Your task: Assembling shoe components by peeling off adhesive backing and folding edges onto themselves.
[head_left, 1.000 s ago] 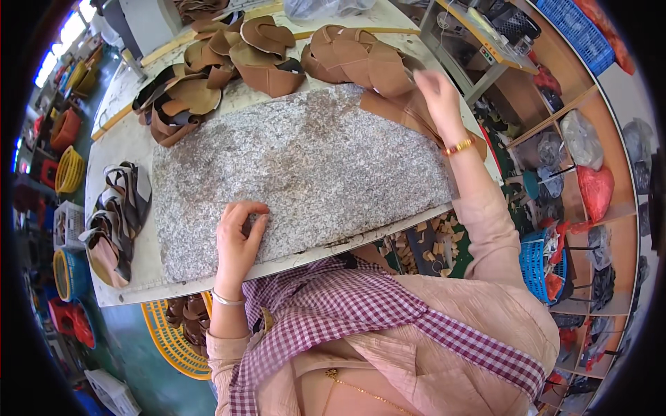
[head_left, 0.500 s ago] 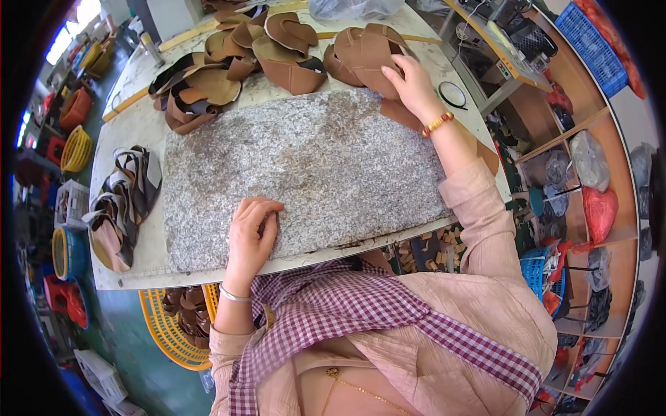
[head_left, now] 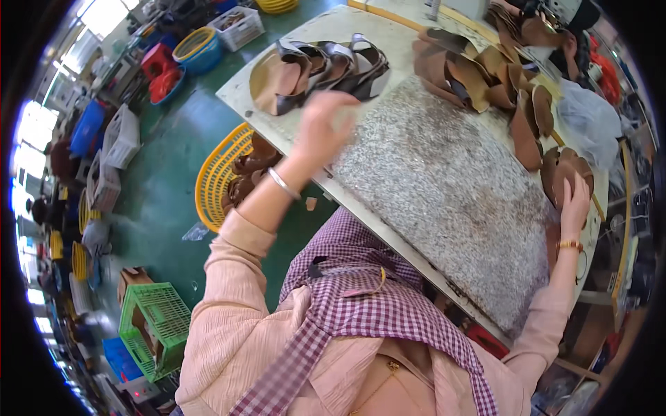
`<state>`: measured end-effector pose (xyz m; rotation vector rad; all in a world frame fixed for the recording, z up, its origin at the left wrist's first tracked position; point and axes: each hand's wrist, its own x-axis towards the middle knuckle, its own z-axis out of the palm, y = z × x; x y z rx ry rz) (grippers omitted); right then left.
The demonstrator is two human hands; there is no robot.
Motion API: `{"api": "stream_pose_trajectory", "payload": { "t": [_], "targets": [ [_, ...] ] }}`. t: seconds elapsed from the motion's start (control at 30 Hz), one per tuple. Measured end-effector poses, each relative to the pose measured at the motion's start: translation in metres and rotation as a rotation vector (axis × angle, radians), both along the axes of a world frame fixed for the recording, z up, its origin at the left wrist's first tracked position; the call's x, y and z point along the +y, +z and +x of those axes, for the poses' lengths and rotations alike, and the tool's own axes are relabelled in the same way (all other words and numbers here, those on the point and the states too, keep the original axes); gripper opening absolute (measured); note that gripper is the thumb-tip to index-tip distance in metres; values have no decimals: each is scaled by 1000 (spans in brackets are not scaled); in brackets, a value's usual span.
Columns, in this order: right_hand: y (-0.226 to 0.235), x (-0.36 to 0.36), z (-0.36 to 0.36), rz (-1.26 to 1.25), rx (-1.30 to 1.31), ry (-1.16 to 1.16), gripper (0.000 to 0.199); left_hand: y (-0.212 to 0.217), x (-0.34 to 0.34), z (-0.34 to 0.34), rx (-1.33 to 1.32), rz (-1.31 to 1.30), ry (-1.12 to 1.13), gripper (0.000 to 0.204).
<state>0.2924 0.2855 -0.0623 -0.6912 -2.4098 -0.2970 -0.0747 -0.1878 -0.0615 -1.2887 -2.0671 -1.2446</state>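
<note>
My left hand (head_left: 325, 125) is raised and motion-blurred over the near left corner of the speckled granite slab (head_left: 451, 187). It holds nothing I can see and is close to a row of finished brown and dark strap sandals (head_left: 326, 64). At the slab's far right end my right hand (head_left: 574, 202) reaches out, fingers closed on the edge of a brown leather sandal piece (head_left: 560, 170). More brown leather pieces (head_left: 479, 73) are heaped along the slab's far side.
The slab lies on a pale worktable (head_left: 277, 104). On the green floor to the left stand a yellow basket (head_left: 218, 177) with brown sandals, a green crate (head_left: 156, 319) and several coloured bins. Another person (head_left: 555, 21) works at the table's far end beside a clear plastic bag (head_left: 590, 118).
My head has turned left, so the table now runs diagonally. My left hand has lifted off the slab toward the strap sandals. My right hand stays at the leather pieces.
</note>
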Motion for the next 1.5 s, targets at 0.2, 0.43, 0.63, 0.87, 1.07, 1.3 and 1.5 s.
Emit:
{"api": "stream_pose_trajectory", "payload": {
  "t": [0.2,0.43,0.63,0.87,1.07,1.3,1.5],
  "targets": [
    [-18,-27,-14,166,-122,50,38,1,-58,-147,-435,-8,566,18],
    [-21,-8,-3,-28,-161,-124,47,-13,-52,-167,-177,-292,168,17],
    [-4,-32,2,28,-254,-201,44,16,-82,-178,-393,-224,249,23],
    [90,-172,-102,-161,-132,170,29,41,-86,-137,-371,-203,177,25],
    [44,-327,-298,-96,41,1008,27,23,-80,-117,-283,-235,152,20],
    [-35,-345,-362,-11,-280,804,34,63,-182,-199,-31,108,522,15],
    [-11,-344,-376,-545,-76,970,40,131,-180,-177,-44,366,385,15]
  ]
}}
